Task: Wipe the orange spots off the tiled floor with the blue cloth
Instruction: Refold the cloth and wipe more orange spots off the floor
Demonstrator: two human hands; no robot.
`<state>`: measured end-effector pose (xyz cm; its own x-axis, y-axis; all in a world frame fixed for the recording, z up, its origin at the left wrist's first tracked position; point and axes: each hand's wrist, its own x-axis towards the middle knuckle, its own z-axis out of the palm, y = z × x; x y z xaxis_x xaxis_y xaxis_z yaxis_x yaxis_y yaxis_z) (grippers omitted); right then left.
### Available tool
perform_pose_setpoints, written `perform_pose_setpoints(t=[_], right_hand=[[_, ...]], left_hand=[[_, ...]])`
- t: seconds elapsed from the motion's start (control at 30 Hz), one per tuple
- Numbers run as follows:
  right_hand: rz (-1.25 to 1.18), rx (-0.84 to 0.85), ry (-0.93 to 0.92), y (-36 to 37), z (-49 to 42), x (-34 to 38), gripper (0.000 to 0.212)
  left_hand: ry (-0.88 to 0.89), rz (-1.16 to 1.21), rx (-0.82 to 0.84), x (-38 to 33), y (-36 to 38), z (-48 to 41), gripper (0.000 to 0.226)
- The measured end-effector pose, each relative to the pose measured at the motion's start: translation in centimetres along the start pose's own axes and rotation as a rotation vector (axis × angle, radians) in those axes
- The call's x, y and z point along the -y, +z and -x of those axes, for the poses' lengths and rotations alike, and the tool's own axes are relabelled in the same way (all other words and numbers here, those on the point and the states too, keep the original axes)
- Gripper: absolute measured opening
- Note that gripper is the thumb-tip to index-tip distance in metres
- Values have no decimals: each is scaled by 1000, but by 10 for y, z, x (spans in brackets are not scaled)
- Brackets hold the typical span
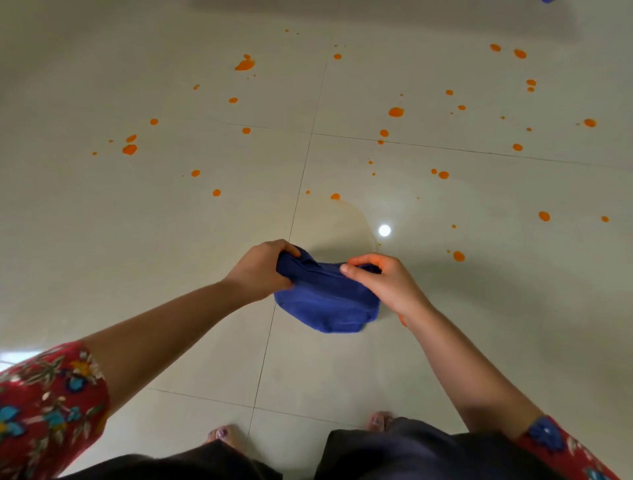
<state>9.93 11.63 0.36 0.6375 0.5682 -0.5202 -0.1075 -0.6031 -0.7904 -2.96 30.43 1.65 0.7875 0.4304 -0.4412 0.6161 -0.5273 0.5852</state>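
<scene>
The blue cloth [325, 301] hangs bunched above the floor, held between both hands. My left hand [262, 270] grips its left upper edge and my right hand [383, 277] pinches its right upper edge. Several orange spots are scattered over the cream tiled floor [137, 222]: a large splash [245, 64] far left of centre, a blob [396, 111] to the right, another [129, 149] at the left and one [335, 196] just beyond the cloth. A faint wet smear [335, 226] lies on the tile behind the cloth.
My bare feet [222, 435] stand at the bottom of the view, below dark trousers. A ceiling light reflects on the tile [384, 230]. A small blue object [548, 1] peeks in at the top right edge.
</scene>
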Motion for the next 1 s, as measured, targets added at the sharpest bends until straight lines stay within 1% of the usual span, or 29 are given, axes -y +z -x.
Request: perform_pose_setpoints(t=[0.03, 0.07, 0.1, 0.13, 0.17, 0.2, 0.27, 0.33, 0.37, 0.43, 0.47, 0.5, 0.57, 0.6, 0.63, 0.67, 0.7, 0.73, 0.77, 0.8, 0.83, 0.87, 0.9, 0.93, 0.97, 1.0], right_hand=[[66, 20, -16, -4, 7, 2, 33], [206, 7, -57, -8, 15, 4, 35], [369, -31, -115, -11, 22, 4, 32], [476, -79, -177, -15, 29, 2, 23], [511, -112, -211, -21, 33, -1, 12], [492, -120, -219, -28, 38, -3, 4], [494, -133, -239, -44, 44, -14, 8], [516, -111, -241, -65, 54, -29, 12], [446, -70, -221, -73, 60, -35, 12], [214, 12, -137, -85, 74, -45, 12], [135, 10, -113, -90, 79, -50, 13], [74, -20, -105, -94, 81, -56, 15], [-36, -109, -82, -101, 76, -64, 17], [-44, -157, -64, -102, 69, -66, 16], [20, -231, -45, -105, 58, -68, 14], [172, -333, -33, -104, 46, -70, 17], [383, -479, -37, -99, 34, -71, 24], [541, -642, -56, -89, 24, -74, 31], [560, -747, -59, -74, 16, -77, 35], [478, -786, -31, -54, 10, -81, 36], [372, -777, 27, -32, 7, -84, 38], [299, -747, 110, -11, 2, -90, 43], [293, -708, 186, 6, -3, -95, 49], [330, -666, 241, 18, -10, -101, 55], [402, -616, 270, 24, -18, -107, 61], [520, -580, 261, 27, -23, -115, 67]], left_hand=[[50, -54, -36, -3, -2, 1, 42], [87, -93, -51, -6, -4, 1, 36], [117, -127, -44, -9, -7, 1, 31], [148, -156, -20, -15, -11, 2, 28], [172, -175, 12, -20, -14, 2, 25], [193, -191, 43, -26, -18, 3, 23], [229, -206, 78, -38, -24, 2, 13], [244, -163, 135, -53, -23, 1, 6], [234, -132, 180, -59, -20, 1, 9], [171, -38, 323, -68, -10, 2, 17], [138, 38, 393, -72, -3, 2, 23], [116, 118, 431, -74, 5, 1, 24], [90, 184, 422, -78, 22, -6, 17], [54, 207, 417, -77, 31, -12, 16], [-4, 234, 440, -77, 40, -20, 17], [-76, 240, 492, -75, 50, -28, 20], [-132, 196, 553, -73, 59, -34, 25], [-139, 82, 556, -70, 68, -41, 28], [-110, -73, 474, -65, 75, -47, 30], [-63, -203, 302, -59, 81, -51, 30], [-13, -256, 103, -53, 84, -52, 31], [20, -255, -55, -46, 88, -53, 33], [53, -247, -175, -37, 92, -55, 35], [76, -257, -246, -27, 96, -56, 39], [86, -279, -275, -18, 102, -57, 42], [99, -303, -281, -9, 110, -57, 45]])
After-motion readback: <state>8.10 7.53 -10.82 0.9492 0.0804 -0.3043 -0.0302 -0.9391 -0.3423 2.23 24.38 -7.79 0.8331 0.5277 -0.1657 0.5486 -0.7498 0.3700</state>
